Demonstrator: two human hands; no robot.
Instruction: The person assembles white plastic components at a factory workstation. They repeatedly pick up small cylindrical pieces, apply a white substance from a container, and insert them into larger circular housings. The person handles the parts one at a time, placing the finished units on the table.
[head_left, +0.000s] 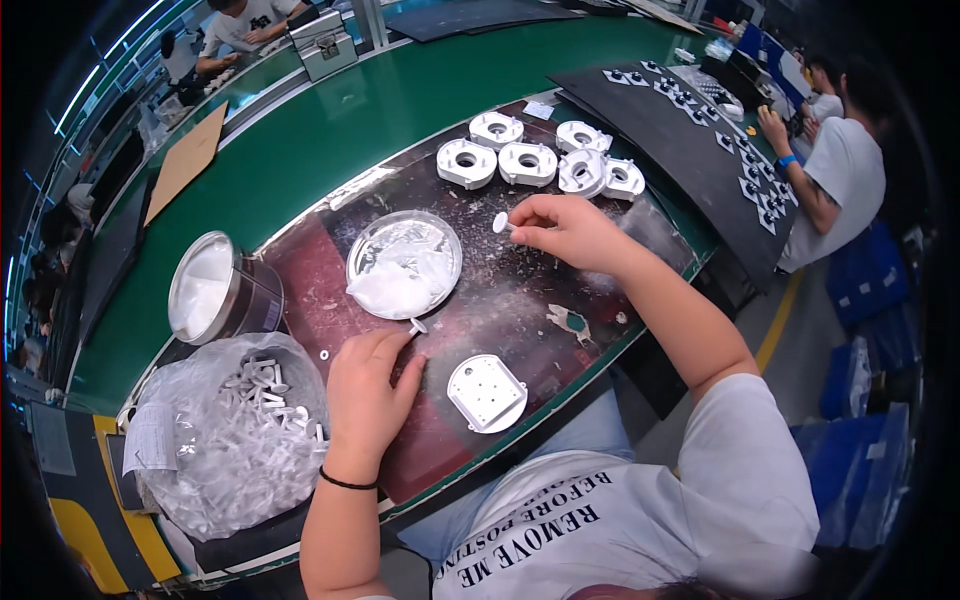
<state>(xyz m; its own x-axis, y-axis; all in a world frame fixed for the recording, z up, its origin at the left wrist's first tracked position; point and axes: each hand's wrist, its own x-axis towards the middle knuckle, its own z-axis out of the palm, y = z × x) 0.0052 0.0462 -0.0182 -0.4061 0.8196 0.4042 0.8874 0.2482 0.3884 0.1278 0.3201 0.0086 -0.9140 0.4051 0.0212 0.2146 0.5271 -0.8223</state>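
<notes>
My right hand [565, 232] is closed, pinching a white flat-headed plastic pin [502, 222] between thumb and forefinger above the dark work mat. My left hand [368, 392] has a similar white pin [418, 326] at its forefinger tip, seemingly gripped between the fingers while the thumb stands apart. That pin is close to the near rim of a round metal lid [452, 283], which holds a clear plastic sheet with a white paste-like mass [390, 287]. Right of my left hand lies a white plate-like part [487, 393] with small holes.
At the left stand an open tin [262, 295] of white material and a plastic bag [215, 480] of white pins. Several white round housings [527, 164] sit at the mat's far side. On a black board [665, 135] lie rows of small parts. A co-worker [845, 170] sits at right.
</notes>
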